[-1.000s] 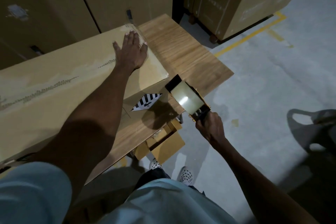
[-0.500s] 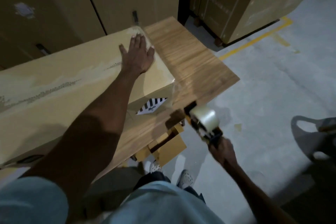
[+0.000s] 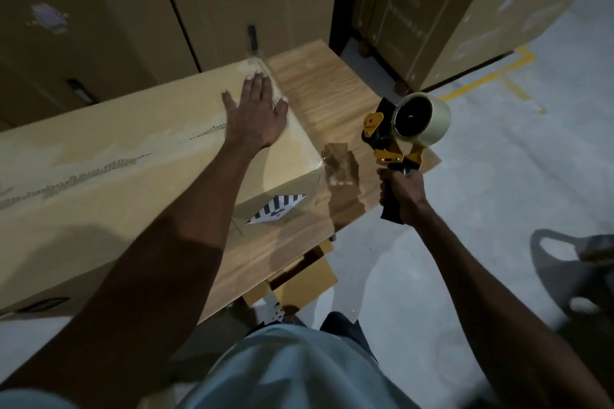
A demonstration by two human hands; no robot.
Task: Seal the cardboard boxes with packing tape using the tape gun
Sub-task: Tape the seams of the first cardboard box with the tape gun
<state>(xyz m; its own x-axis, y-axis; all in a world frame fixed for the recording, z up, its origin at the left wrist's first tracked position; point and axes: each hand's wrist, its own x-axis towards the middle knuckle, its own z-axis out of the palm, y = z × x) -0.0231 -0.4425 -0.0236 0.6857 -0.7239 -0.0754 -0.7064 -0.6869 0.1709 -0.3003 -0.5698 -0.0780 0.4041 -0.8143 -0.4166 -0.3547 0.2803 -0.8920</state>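
The box (image 3: 139,156) lies on the table (image 3: 332,90) under your flat, open left hand (image 3: 257,113), and a loose tape tail (image 3: 340,159) hangs off its near corner, which may fold onto itself and leave that end unsealed. Your right hand (image 3: 402,191) grips the tape gun (image 3: 405,129) off the edge; its blade and the box's left end are hard to make out.

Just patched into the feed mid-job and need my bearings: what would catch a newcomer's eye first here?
The yellow-and-black tape gun with its pale tape roll, gripped by the right hand off the right end of the wooden table. Next, the left hand pressed flat on the long cardboard box on that table, near its right end. A loose strip of clear tape juts from that end.
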